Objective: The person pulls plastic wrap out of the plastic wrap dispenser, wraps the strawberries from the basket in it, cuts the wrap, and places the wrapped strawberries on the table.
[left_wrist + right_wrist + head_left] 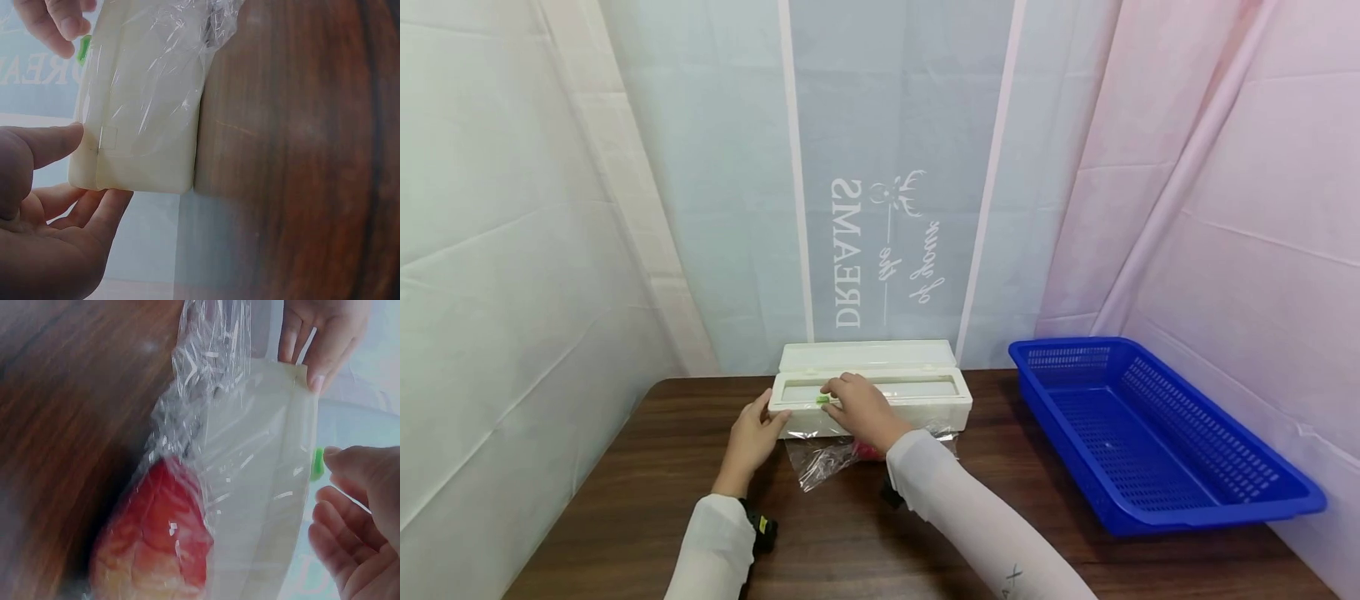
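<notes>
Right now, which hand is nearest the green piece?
The right hand, right at the green piece; the left hand holds one end of the white box.

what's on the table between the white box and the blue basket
Nothing there: the head view shows only a bare strip of brown table between white box and blue basket.

Table [820,550] (wood-grained) bears white box [931,414], blue basket [1112,446].

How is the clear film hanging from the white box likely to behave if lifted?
The clear film would probably be floppy: it lies in loose crumples against the white box. It looks light, being thin enough to see through. It may also cling to the red and yellow item that it appears to cover.
</notes>
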`<state>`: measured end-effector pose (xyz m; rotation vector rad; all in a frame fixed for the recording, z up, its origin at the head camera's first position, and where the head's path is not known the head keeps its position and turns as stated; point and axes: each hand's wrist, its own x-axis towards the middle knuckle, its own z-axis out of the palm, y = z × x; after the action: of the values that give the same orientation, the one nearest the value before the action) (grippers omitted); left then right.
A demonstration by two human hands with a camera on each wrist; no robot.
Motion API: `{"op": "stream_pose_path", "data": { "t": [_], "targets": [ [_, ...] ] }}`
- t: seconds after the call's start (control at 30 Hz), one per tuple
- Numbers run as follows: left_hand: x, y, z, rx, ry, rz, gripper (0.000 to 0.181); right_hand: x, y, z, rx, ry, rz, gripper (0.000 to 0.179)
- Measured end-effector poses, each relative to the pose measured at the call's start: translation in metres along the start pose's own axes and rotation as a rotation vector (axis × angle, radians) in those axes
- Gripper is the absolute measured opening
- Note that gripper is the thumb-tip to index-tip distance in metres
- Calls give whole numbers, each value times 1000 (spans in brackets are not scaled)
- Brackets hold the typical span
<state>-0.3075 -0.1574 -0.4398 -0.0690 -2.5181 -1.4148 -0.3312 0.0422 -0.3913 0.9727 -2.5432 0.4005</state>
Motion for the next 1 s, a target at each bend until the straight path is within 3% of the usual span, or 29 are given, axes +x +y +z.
{"op": "stream_pose_path", "data": {
  "t": [0.17, 0.37, 1.0],
  "targets": [
    [-1, 0, -1, 5, -7, -7, 62, 0, -3, 5, 29, 48, -24, 22],
    [0, 0, 0, 12, -4, 8, 61, -1, -1, 11, 3, 75, 19, 20],
    [0, 1, 0, 31, 11, 15, 61, 2, 3, 16, -3, 59, -32, 16]
  ]
}}
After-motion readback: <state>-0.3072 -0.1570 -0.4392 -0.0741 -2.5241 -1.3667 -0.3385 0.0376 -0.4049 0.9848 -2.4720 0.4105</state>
